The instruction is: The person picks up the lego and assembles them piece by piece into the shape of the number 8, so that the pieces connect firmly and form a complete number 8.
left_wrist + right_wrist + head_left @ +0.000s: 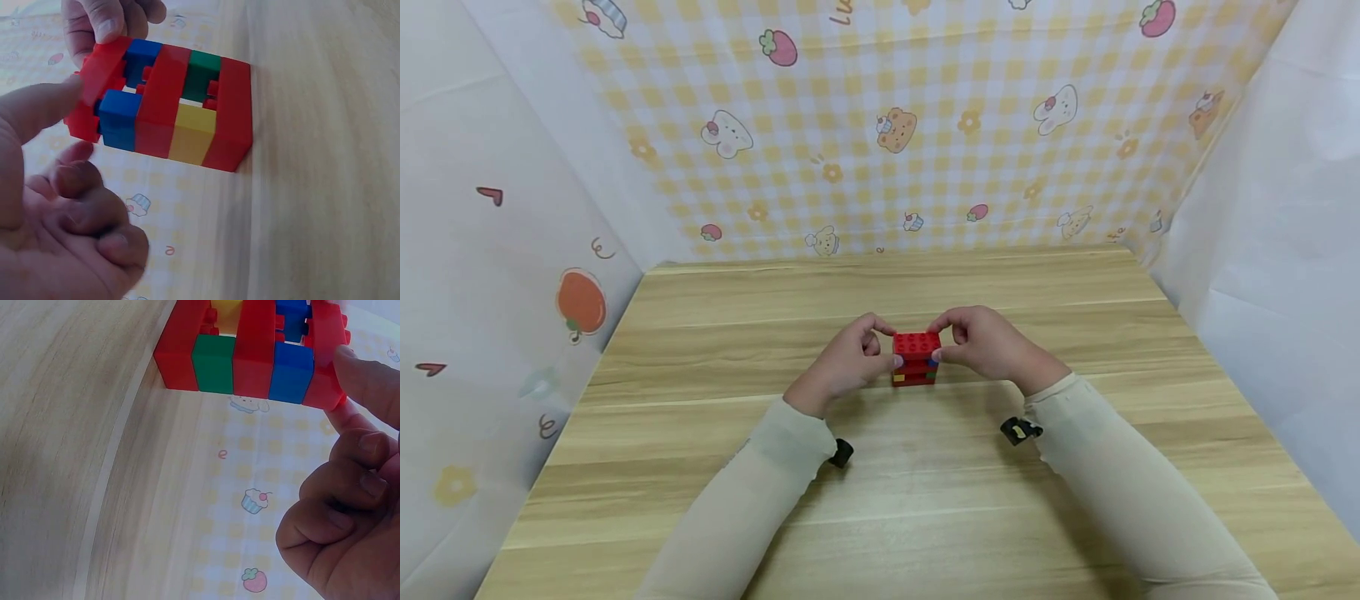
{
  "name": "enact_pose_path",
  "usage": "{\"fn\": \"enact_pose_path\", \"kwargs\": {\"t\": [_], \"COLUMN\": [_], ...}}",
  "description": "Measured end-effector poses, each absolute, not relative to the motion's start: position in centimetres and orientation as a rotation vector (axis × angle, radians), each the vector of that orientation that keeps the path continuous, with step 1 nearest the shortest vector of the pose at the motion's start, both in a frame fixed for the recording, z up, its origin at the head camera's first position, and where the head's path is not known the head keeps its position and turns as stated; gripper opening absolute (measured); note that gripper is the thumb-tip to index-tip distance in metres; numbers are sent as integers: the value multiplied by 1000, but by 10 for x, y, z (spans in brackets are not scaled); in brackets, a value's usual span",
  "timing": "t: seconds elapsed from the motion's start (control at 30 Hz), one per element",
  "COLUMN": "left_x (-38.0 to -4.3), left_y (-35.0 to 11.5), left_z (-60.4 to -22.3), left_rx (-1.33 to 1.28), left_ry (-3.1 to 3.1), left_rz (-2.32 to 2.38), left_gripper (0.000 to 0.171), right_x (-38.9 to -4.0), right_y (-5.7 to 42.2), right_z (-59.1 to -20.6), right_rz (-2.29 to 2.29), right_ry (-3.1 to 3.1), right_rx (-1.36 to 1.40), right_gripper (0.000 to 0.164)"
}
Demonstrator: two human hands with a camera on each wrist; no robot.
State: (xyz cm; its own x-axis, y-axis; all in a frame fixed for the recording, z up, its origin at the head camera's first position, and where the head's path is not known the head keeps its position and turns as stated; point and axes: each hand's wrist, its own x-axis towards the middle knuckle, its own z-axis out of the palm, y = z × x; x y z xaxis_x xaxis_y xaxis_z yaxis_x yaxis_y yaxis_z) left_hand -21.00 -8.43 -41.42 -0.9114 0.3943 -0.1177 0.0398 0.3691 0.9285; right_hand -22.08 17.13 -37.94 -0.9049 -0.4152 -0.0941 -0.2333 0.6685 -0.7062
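A stack of toy building bricks stands upright on the table. Its lowest layer is a red brick (232, 119), with a yellow brick (192, 134) and a green brick (214, 362) side by side above it. Over these lies a middle red brick (161, 103), then two blue bricks (120, 120) with a gap between them. On top is a studded red brick (917, 343), slightly tilted, a narrow gap showing beneath it at the left. My left hand (850, 360) pinches its left end between thumb and index finger. The right hand (988, 343) pinches its right end likewise.
The wood-grain table (895, 517) extends around the stack. A yellow checked cloth (850, 125) hangs at the back, with white cloths (497, 275) on both sides. Dark wrist devices (1021, 430) hang below both sleeves.
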Motion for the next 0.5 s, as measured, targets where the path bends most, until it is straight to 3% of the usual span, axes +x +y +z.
{"fn": "enact_pose_path", "kwargs": {"t": [0.27,0.5], "left_x": [-207,-207], "left_y": [-81,-82], "left_z": [-414,-413], "left_rx": [496,479], "left_ry": [2303,2322], "left_rz": [1684,1659], "left_gripper": [24,23], "right_x": [-220,-221], "right_y": [172,170], "right_z": [-380,-380], "right_rz": [-1071,-1058], "right_ry": [2639,2645], "right_rx": [-538,-537], "right_gripper": [28,29]}}
